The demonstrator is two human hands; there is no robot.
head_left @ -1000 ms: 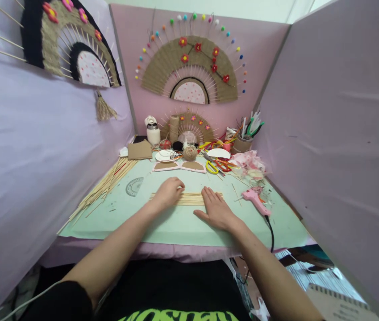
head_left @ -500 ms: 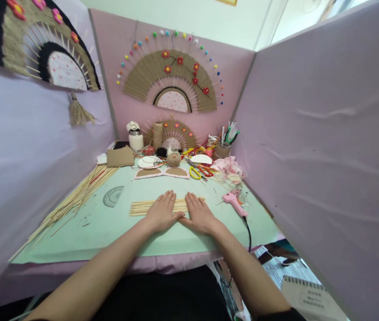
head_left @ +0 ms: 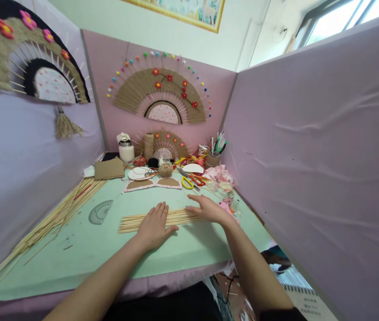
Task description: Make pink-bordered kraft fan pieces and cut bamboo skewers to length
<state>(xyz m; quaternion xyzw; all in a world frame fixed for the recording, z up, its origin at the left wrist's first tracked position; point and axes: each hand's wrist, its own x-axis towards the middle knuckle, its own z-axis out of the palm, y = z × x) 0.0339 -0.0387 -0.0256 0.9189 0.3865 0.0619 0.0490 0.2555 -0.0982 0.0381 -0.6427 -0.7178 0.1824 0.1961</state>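
A row of thin bamboo sticks [head_left: 179,217] lies side by side on the green tabletop in front of me. My left hand [head_left: 154,226] rests flat across the sticks, its fingers stretched out and the thumb pointing right. Over the right end of the row is my right hand [head_left: 206,208], turned sideways with fingers extended and thumb apart; it looks lifted off the table and grips nothing. Behind my right forearm, a pink glue gun [head_left: 228,208] is mostly hidden.
Loose bamboo sticks [head_left: 53,209] spread along the left edge, near a protractor [head_left: 100,212]. Two half-round cardboard pieces [head_left: 139,185], yellow-handled scissors [head_left: 187,183], a twine ball [head_left: 165,169] and a cardboard sheet [head_left: 109,169] lie farther back. Fabric-covered partitions [head_left: 310,147] enclose the table.
My right hand has come off the sticks and moved right, turning sideways. The left hand stays flat on them. The view has tilted up, showing more of the wall.
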